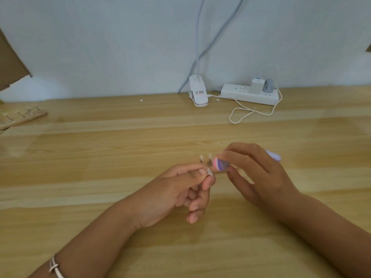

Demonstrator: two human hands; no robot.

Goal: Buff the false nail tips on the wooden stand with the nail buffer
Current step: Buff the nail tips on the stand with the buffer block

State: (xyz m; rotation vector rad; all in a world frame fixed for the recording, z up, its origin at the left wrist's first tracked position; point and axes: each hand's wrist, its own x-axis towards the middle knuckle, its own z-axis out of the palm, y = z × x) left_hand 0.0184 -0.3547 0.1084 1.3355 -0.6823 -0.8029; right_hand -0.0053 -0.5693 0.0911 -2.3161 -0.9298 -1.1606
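**Mid-buff: small-part slip risk**

Pinching one false nail tip (209, 171) between thumb and forefinger of the left hand (176, 193), other fingers curled under and holding nothing. Gripping the nail buffer (220, 165) in the right hand (261, 177), striped end right beside the pinched tip. Touching or just short: cannot tell. Seated on a clip or lifted free: also cannot tell. Wooden stand almost wholly hidden behind the hands, only clips (209, 163) showing.

Risks, as a judgement from here:
- Flicking the tip out of the pinch, from too much buffer pressure or a loose pinch. Small and pale, so easy to lose on the table (120, 157).
- Scuffing thumb or fingertip, with the buffer end working right beside skin.
- Knocking the upright tips (201, 157) just behind, from stroke overshoot.
- Over-thinning one spot, from dwelling at one angle.

Counts:
- Nail tips: 3 in view (1 pinched, 2 upright on clips).
- Buffers: 1.
- Hands: 2.
- Stands: 1 under the hands, plus a second stand (22, 118) far left, well apart. Wire clips there too blurred for an exact count.
- Elsewhere: 1 clip lamp (197, 93), 1 power strip (236, 94) with 2 plugs, 1 white cable (251, 111), 1 bracelet (54, 266) on the left wrist.
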